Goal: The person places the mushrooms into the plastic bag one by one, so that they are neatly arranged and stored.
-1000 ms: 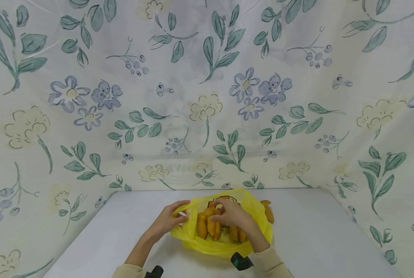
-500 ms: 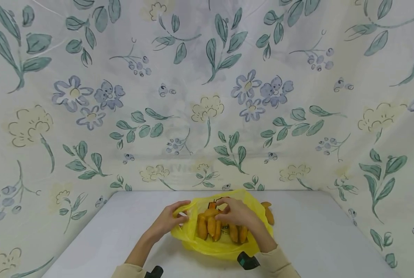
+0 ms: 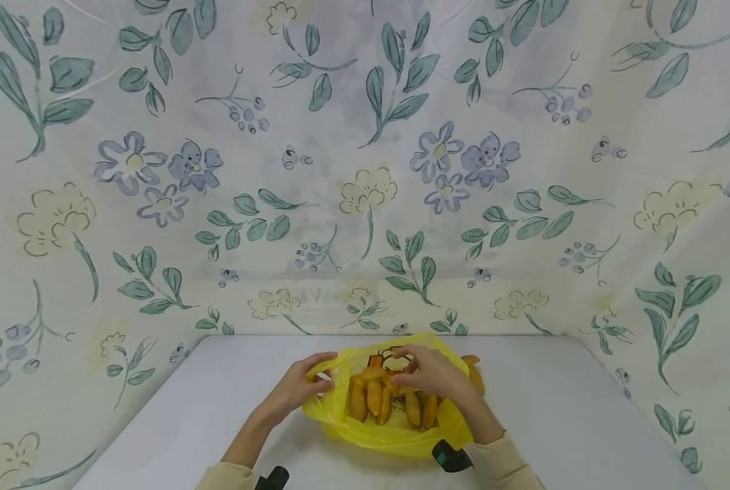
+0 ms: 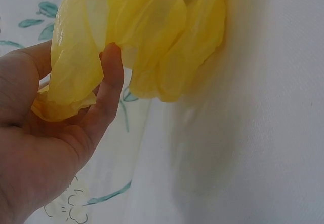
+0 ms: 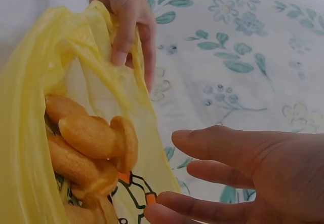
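A yellow plastic bag (image 3: 379, 442) lies with its mouth spread. My left hand (image 3: 303, 386) grips its left edge by the handle; in the left wrist view, the thin plastic (image 4: 76, 67) runs between thumb and curled fingers. Inside the bag are several orange-brown, finger-shaped pieces (image 3: 373, 395), clustered like small banana bunches; they show closer in the right wrist view as plump, smooth pieces (image 5: 93, 138). Over the bag's right side hovers my right hand (image 3: 438, 374), holding nothing. Its thumb and fingers are spread apart beside the bag's mouth in the right wrist view.
Another orange-brown piece (image 3: 476, 376) lies on the table behind the bag's right side, partly hidden. The white table (image 3: 585, 408) meets a floral cloth backdrop (image 3: 365, 204) at its rear and sides.
My right hand has drawn back to the right from the orange-brown pieces, its fingers now apart from them. The left hand and the bag have stayed nearly still.
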